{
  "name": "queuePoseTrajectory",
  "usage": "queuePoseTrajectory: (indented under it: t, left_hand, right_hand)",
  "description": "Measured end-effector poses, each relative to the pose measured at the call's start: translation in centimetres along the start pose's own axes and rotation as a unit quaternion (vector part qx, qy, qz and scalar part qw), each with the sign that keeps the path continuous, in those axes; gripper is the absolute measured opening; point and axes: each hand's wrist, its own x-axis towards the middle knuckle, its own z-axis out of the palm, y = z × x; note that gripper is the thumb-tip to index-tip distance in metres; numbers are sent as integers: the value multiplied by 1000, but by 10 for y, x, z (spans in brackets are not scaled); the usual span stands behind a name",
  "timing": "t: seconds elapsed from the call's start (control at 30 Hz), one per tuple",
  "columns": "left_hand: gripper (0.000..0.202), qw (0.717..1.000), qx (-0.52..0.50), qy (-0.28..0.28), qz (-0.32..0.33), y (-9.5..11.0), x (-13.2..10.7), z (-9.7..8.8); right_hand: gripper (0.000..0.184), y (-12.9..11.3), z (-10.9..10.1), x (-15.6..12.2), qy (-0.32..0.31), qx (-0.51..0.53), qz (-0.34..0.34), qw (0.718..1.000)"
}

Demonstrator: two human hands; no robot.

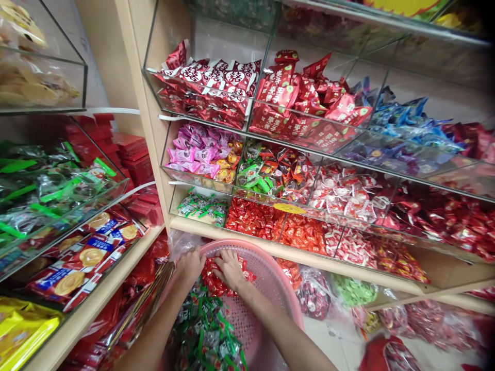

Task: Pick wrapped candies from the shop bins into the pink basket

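A round pink plastic basket with a perforated wall stands on the floor below me. My left hand is closed over its far left rim, beside a clear plastic bag. Inside the basket, my right hand rests on a heap of red-wrapped candies, fingers apart and bent into the pile; the fingertips are partly hidden among the wrappers. Nearer to me in the same basket lies a larger heap of green-and-clear wrapped candies.
Ahead, a wooden shelf carries clear divided bins of wrapped candies. Another shelf at left holds packaged biscuits and green-wrapped sweets. Bagged candies lie on the floor at right.
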Motion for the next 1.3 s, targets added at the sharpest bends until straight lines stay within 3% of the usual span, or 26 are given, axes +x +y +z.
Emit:
queuePoseTrajectory:
  t: [0.2,0.37,0.47,0.53,0.6,0.73,0.83,0.93,1.1,1.3]
  left_hand:
    - [35,1000,2,-6,-2,0,0,-1]
    - [38,1000,4,-3,0,-1,1,0]
    - [38,1000,6,-1,1,-1,1,1]
    - [38,1000,6,0,1,-1,1,1]
    - [39,1000,7,2,2,0,1,0]
    - [37,1000,9,4,3,-1,1,0]
    - [35,1000,8,6,6,-2,1,1]
    - [35,1000,7,9,5,-3,1,2]
    - [36,1000,6,8,0,-2,1,3]
    - [37,1000,9,9,-1,-1,-1,0]
  right_hand:
    - [28,-3,-6,-4,12,7,-2,1000]
    - [26,23,-60,5,93,-9,13,996]
    - [30,53,-101,15,135,-78,122,980]
    - [34,71,-121,22,112,-141,215,960]
    - [44,83,-133,30,49,-164,295,940]
    - [59,87,-131,46,-72,-144,365,917]
    - [60,85,-124,52,-95,-139,373,912]
    - [57,88,-121,50,-76,-154,356,919]
    - [34,96,-124,38,-38,-156,325,932]
    - [33,97,-127,31,5,-142,299,944]
